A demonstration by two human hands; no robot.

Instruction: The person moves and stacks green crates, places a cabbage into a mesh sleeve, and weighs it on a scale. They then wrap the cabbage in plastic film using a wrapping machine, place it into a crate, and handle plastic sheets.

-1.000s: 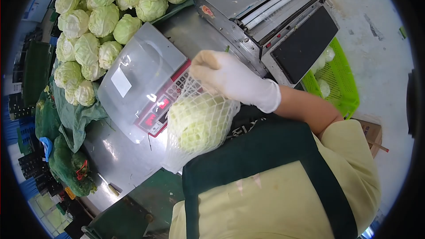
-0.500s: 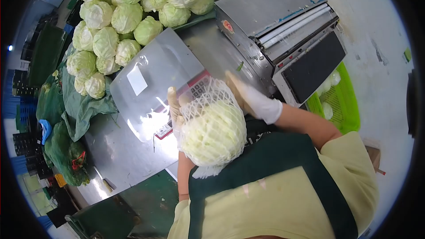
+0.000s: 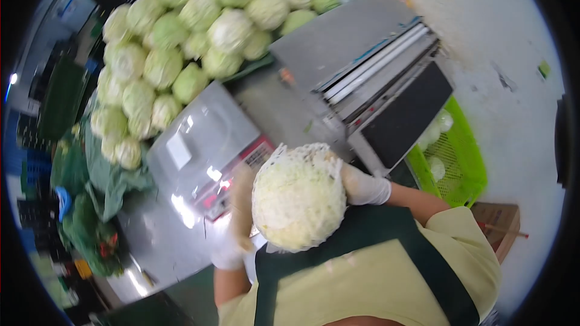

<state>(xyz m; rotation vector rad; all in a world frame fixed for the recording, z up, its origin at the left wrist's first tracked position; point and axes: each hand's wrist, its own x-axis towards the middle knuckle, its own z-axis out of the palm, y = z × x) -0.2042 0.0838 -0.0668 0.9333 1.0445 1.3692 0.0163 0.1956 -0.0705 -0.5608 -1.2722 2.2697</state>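
At far left, green sacks [image 3: 90, 229] lie by the counter's edge, with piled cabbages [image 3: 163, 66] beyond. The left hand [image 3: 240, 208], gloved, is beside the held cabbage's left side; blur leaves its finger spread and contact uncertain. The cabbage [image 3: 299, 202] sits between the hands, before the apron, white net [image 3: 329, 160] around it: fitting the net seems in hand. Moving it calls for support from both sides. The right hand [image 3: 365, 186] touches its right side, fingers hidden, so their closure cannot be told. The scale [image 3: 202, 136] crowds the far left; bare counter [image 3: 260, 96] separates it from the wrapping machine [image 3: 356, 54]. Right of that stands a green crate [image 3: 474, 163].
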